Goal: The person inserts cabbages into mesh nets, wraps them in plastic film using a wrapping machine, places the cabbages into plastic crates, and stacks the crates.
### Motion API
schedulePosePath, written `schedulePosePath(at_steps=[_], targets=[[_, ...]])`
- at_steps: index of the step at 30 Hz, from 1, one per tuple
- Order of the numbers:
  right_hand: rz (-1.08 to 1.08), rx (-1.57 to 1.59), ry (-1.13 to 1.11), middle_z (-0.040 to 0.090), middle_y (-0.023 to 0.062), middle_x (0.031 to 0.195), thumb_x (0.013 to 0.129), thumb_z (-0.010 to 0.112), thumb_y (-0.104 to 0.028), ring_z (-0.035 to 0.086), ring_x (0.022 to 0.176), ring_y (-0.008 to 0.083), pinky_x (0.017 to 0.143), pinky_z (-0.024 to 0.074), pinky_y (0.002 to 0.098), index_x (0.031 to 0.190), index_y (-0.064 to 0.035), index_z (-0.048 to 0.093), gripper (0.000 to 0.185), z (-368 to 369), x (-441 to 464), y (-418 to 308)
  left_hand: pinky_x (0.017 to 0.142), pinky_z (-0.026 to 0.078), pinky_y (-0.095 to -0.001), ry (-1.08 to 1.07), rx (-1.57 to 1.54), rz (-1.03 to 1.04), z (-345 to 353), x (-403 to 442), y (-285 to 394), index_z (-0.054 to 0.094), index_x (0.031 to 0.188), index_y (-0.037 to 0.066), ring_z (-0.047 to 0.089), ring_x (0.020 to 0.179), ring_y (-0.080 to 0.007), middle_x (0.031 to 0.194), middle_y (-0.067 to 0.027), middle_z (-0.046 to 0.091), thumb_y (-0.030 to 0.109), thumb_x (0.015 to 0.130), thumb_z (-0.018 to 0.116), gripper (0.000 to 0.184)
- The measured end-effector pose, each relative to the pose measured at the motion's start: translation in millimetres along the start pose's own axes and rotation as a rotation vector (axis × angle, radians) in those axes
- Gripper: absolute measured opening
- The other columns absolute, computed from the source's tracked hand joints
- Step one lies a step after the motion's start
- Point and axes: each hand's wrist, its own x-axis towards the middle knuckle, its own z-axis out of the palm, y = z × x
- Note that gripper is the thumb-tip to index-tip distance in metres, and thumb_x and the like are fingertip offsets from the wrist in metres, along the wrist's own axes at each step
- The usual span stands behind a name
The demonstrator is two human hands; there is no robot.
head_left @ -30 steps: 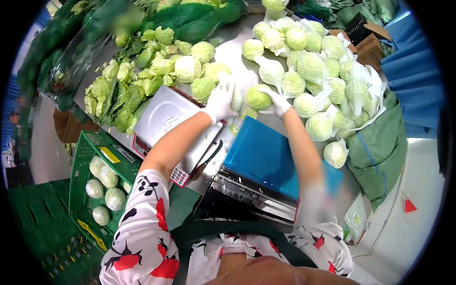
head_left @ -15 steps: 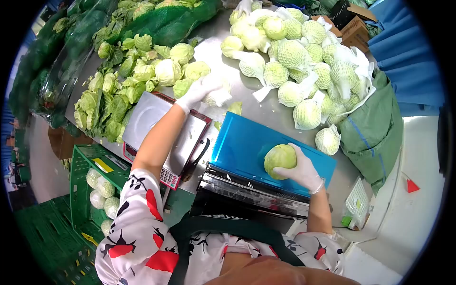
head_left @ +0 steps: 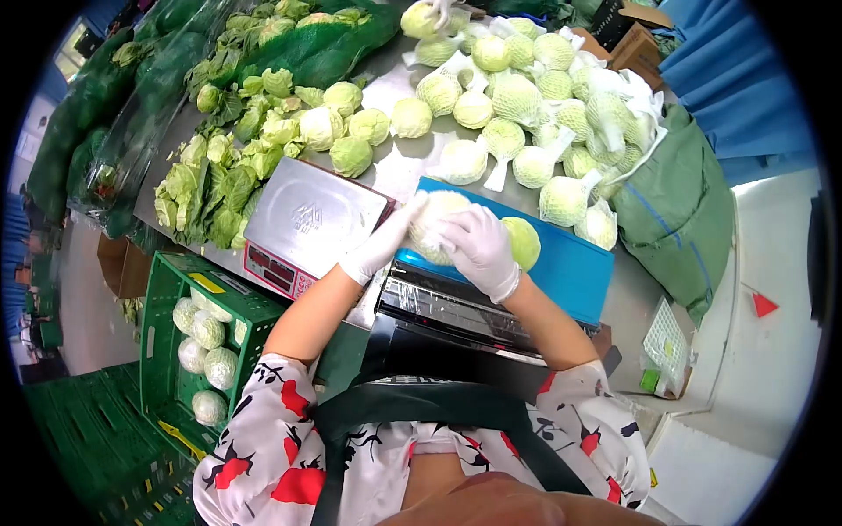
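Observation:
Both of my gloved hands are on a whitish, net-covered cabbage point(head_left: 428, 230) above the left part of a blue flat-topped machine point(head_left: 574, 279). My left hand point(head_left: 381, 244) presses against its left side, fingers curved along it. From the right, my right hand point(head_left: 482, 248) has its fingers closed over the front of the cabbage and its covering. A bare green cabbage point(head_left: 524, 244) rests on the blue top, just right of my right hand and partly hidden by it.
Left of the machine stands a scale point(head_left: 307, 215), with bare cabbages point(head_left: 351, 156) and loose leaves behind. Netted cabbages point(head_left: 517, 98) are heaped at the back right beside a green sack point(head_left: 675, 215). A green crate point(head_left: 167, 351) holds wrapped cabbages. Another person's gloved hand point(head_left: 445, 10) shows at the top.
My left hand has come right and toward me with the whitish netted cabbage. My right hand has let go of the bare cabbage and moved left onto the netted one.

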Motion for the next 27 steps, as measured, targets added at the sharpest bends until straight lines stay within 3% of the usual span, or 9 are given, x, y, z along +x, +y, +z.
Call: schedulePosePath(at_steps=[3,11,15,19,20,22,24,26,27], targets=[[-0.005,0.031,0.191,0.066,0.0026,0.095,0.078,0.071,-0.010,0.061,0.089,0.0261,0.078,0.0504,0.0388,0.108,-0.0121,0.071,0.031,-13,-17,-2,0.103,0.042,-0.0438,0.262,0.827,0.389,9,-11,-17,0.035,0.145,-0.004,0.056,0.119,-0.0375,0.131,-0.0292,0.053,0.051,0.098,0.050,0.073],[0.172,0.147,0.551,0.065,0.0097,0.091,0.084,0.070,0.000,0.063,0.083,0.0196,0.073,0.0499,0.0280,0.102,0.0007,0.070,0.018,-71,-31,-31,0.117,0.028,-0.0405,0.152,0.732,0.540,64,-22,-36,0.019,0.152,-0.003,0.035,0.139,-0.0388,0.149,-0.0264,0.034,0.037,0.068,0.085,0.114],[0.403,0.148,1.245,0.064,0.0088,0.106,0.093,0.063,-0.001,0.064,0.092,0.0161,0.083,0.0542,0.0274,0.122,0.0015,0.058,0.029,-173,-19,-82,0.114,0.032,-0.0421,0.209,0.796,0.508,66,-20,-43,0.028,0.149,-0.003,0.039,0.135,-0.0388,0.144,-0.0261,0.041,0.041,0.073,0.081,0.103],[0.660,1.104,0.996,0.066,0.0104,0.113,0.105,0.048,-0.025,0.065,0.104,0.0196,0.090,0.0541,0.0351,0.134,0.0010,0.050,0.039,-203,-74,-59,0.113,0.033,-0.0422,0.206,0.653,0.609,61,-15,-51,0.033,0.147,-0.001,0.040,0.136,-0.0353,0.144,-0.0248,0.042,0.029,0.081,0.074,0.083],[0.434,2.112,0.744,0.067,0.0085,0.113,0.105,0.045,-0.033,0.064,0.106,0.0179,0.092,0.0530,0.0367,0.132,-0.0022,0.053,0.042,-184,-113,-6,0.113,0.033,-0.0420,0.270,0.739,0.657,64,-24,-49,0.035,0.146,-0.001,0.041,0.135,-0.0350,0.143,-0.0246,0.043,0.026,0.083,0.073,0.079],[0.714,1.762,0.574,0.066,0.0074,0.105,0.101,0.057,-0.029,0.063,0.095,0.0125,0.081,0.0527,0.0292,0.122,-0.0036,0.061,0.034,-127,-132,-6,0.113,0.033,-0.0418,0.399,0.908,0.758,72,-48,-38,0.039,0.145,0.000,0.043,0.134,-0.0345,0.142,-0.0242,0.045,0.020,0.085,0.071,0.071],[0.539,2.382,0.346,0.063,0.0040,0.088,0.102,0.056,-0.028,0.060,0.083,0.0106,0.073,0.0513,0.0263,0.109,-0.0047,0.066,0.026,-81,-144,-28,0.113,0.033,-0.0404,0.228,0.763,0.822,87,-75,-33,0.044,0.142,-0.001,0.046,0.133,-0.0341,0.142,-0.0211,0.048,0.011,0.088,0.065,0.059],[0.720,0.787,0.465,0.062,0.0007,0.088,0.103,0.053,-0.023,0.056,0.083,0.0068,0.077,0.0477,0.0217,0.105,-0.0011,0.066,0.026,-56,-130,-92,0.114,0.032,-0.0391,0.030,0.596,0.663,113,-106,-38,0.036,0.148,-0.001,0.043,0.136,-0.0319,0.148,-0.0194,0.044,0.010,0.091,0.063,0.064],[0.926,1.059,0.467,0.065,0.0016,0.098,0.104,0.052,-0.020,0.057,0.089,0.0065,0.083,0.0461,0.0209,0.108,0.0019,0.066,0.026,-56,-122,-113,0.116,0.027,-0.0375,-0.084,0.476,0.603,125,-116,-38,0.028,0.152,0.000,0.036,0.141,-0.0276,0.152,-0.0176,0.037,0.007,0.094,0.056,0.065]])
